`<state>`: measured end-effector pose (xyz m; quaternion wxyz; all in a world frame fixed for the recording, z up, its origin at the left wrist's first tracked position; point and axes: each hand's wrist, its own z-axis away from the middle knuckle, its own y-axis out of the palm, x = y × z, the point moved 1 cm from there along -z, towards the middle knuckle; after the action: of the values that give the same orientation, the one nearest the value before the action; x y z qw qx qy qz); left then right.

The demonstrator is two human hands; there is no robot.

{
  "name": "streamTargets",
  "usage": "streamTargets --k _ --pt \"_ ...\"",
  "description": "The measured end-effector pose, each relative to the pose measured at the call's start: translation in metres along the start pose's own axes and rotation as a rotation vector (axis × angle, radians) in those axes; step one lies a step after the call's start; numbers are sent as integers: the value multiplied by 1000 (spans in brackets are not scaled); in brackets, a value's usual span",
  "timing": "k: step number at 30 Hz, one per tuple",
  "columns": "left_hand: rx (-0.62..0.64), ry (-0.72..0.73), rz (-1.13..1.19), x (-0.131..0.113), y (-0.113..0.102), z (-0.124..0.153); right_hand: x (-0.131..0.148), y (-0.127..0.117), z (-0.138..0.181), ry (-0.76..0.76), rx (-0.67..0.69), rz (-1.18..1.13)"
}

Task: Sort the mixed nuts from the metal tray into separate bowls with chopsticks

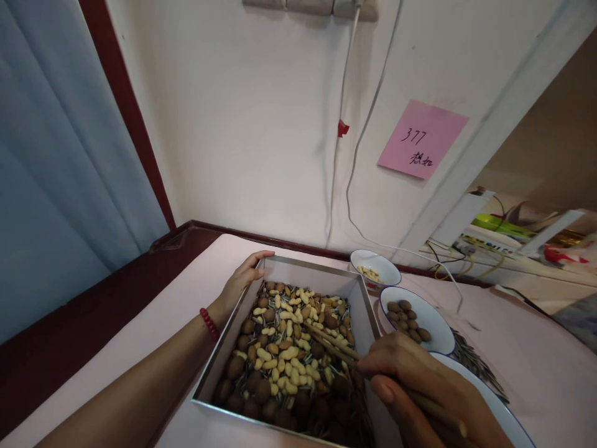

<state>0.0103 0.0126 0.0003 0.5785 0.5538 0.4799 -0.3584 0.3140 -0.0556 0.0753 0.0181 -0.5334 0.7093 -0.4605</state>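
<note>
"Red beads form the bracelet [209,324] on one wrist; what does that left hand [239,283] hold?"

"The far left corner of the open box [303,272], its fingers curled over the rim."

"And the right hand [415,379]?"

"Its fingers are closed around wooden chopsticks [334,345], whose tips touch the mix inside the box."

"What mix?"

"Unshelled peanuts [290,356] lie over round brown nuts [262,391] and striped seeds."

"Where is the box?"

"On the pink-covered table [545,348], left of three white bowls: the farthest bowl [390,271] holds pale pieces, the middle bowl [437,314] brown nuts; the nearest bowl [501,401] is partly hidden."
</note>
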Motion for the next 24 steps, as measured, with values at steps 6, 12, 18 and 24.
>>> streamTargets --k 6,12,18,24 --pt "3 4 7 0 0 -1 -4 4 -1 18 104 -48" --pt "7 1 4 0 0 -1 -8 6 2 11 252 -122" --pt "15 4 24 1 0 -1 -9 -1 3 8 240 -102" --pt "20 -7 5 -2 1 0 0 -12 -2 9 151 -109"
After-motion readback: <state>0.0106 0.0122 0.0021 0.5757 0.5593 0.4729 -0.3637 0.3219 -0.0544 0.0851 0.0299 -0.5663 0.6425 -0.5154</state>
